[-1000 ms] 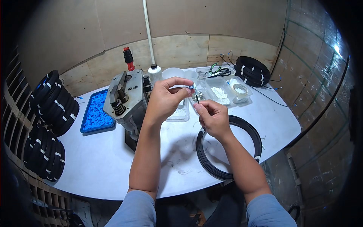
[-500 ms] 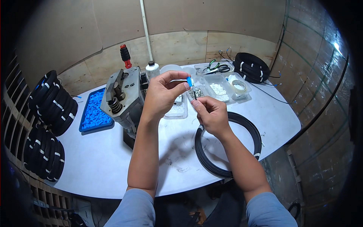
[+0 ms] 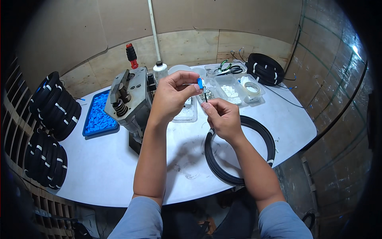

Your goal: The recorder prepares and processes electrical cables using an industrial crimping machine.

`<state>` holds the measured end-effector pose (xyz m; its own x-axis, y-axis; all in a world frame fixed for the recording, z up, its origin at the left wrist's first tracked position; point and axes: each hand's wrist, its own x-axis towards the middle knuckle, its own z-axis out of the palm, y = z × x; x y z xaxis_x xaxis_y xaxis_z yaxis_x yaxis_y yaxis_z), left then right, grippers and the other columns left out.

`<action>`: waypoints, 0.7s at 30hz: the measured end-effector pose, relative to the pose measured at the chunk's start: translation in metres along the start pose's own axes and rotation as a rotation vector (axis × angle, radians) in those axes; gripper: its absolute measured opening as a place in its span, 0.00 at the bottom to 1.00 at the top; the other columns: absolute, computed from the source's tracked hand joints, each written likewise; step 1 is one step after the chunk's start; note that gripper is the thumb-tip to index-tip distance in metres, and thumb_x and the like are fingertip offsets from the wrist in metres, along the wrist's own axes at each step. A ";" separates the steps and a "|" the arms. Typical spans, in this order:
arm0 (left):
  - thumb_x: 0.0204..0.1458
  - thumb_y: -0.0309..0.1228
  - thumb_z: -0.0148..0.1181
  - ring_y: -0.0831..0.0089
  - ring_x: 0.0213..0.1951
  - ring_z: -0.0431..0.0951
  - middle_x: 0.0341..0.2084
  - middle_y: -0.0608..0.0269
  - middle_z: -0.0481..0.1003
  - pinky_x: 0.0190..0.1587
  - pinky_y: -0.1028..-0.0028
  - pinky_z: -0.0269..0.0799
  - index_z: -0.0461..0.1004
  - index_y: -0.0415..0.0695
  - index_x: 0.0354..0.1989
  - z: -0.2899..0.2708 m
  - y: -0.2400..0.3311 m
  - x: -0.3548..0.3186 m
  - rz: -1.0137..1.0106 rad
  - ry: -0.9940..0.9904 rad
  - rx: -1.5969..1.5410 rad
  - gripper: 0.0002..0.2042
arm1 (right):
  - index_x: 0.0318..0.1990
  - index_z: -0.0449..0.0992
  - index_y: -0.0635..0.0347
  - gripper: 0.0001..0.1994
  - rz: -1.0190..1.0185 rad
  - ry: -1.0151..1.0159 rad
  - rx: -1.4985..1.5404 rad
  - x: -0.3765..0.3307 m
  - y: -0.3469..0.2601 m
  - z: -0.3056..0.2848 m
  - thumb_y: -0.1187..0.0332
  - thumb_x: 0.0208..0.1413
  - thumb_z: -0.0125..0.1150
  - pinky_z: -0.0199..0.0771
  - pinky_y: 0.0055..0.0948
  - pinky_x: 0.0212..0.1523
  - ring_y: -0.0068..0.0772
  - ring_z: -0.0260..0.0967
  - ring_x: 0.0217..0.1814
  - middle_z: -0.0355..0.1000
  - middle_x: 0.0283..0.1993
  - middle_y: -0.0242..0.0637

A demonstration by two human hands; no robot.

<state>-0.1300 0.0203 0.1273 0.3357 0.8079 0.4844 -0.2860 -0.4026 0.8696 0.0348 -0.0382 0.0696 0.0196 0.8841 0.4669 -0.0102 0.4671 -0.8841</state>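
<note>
Above the middle of the table, my left hand (image 3: 170, 95) is closed, thumb and fingers pinching a small blue plastic clip (image 3: 200, 83). A small white connector piece (image 3: 203, 83) touches its right side. Just below, my right hand (image 3: 225, 121) pinches a thin black cable (image 3: 205, 97) that stands upright beneath the white piece. Whether clip and cable end are joined is too small to tell. A coil of black cable (image 3: 271, 145) lies on the table around and under my right wrist.
A metal hand press (image 3: 137, 89) stands left of my hands, beside a blue tray (image 3: 99, 134) of blue clips. Clear bins (image 3: 230, 89) hold white and metal parts; tape (image 3: 251, 88), scissors (image 3: 232, 70) and a bottle (image 3: 160, 70) sit behind. More coils (image 3: 55, 105) stack at left and back right (image 3: 264, 69).
Both hands keep nearly the same place and grip. The blue clip and the cable end have shifted only slightly; the view has tilted a little.
</note>
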 end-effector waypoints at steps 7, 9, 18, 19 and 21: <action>0.53 0.19 0.62 0.73 0.39 0.81 0.37 0.56 0.80 0.47 0.73 0.79 0.76 0.33 0.44 0.000 0.001 -0.002 0.007 -0.010 -0.002 0.11 | 0.36 0.79 0.63 0.09 0.013 0.005 0.005 -0.002 0.000 0.000 0.66 0.62 0.61 0.56 0.16 0.19 0.10 0.58 0.19 0.67 0.20 0.21; 0.53 0.19 0.61 0.73 0.39 0.81 0.37 0.56 0.80 0.47 0.73 0.79 0.77 0.33 0.44 0.001 0.001 -0.002 -0.003 -0.004 -0.012 0.10 | 0.36 0.79 0.63 0.09 0.009 0.004 0.005 -0.001 0.001 0.000 0.66 0.62 0.61 0.56 0.16 0.19 0.10 0.58 0.19 0.67 0.20 0.21; 0.53 0.19 0.61 0.72 0.39 0.81 0.36 0.55 0.80 0.47 0.72 0.79 0.77 0.32 0.44 0.002 0.001 0.001 -0.003 0.011 0.005 0.10 | 0.35 0.79 0.63 0.08 0.009 0.006 0.006 0.001 0.001 0.000 0.67 0.62 0.61 0.56 0.16 0.19 0.09 0.58 0.19 0.67 0.19 0.21; 0.53 0.19 0.61 0.72 0.39 0.81 0.36 0.55 0.80 0.47 0.72 0.79 0.77 0.32 0.44 0.001 0.000 0.000 -0.002 0.011 0.005 0.10 | 0.35 0.79 0.64 0.08 0.013 0.004 0.000 0.001 0.001 0.001 0.68 0.62 0.61 0.56 0.16 0.19 0.09 0.58 0.19 0.67 0.19 0.21; 0.53 0.20 0.62 0.72 0.39 0.81 0.37 0.55 0.80 0.47 0.72 0.79 0.76 0.32 0.44 0.000 0.000 0.000 -0.006 0.000 -0.007 0.10 | 0.36 0.79 0.64 0.08 0.014 0.008 -0.006 0.001 0.000 0.001 0.68 0.62 0.61 0.55 0.16 0.19 0.08 0.58 0.19 0.67 0.19 0.20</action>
<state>-0.1298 0.0202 0.1272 0.3375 0.8100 0.4795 -0.2908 -0.3948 0.8715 0.0338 -0.0374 0.0696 0.0277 0.8905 0.4540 -0.0043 0.4543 -0.8908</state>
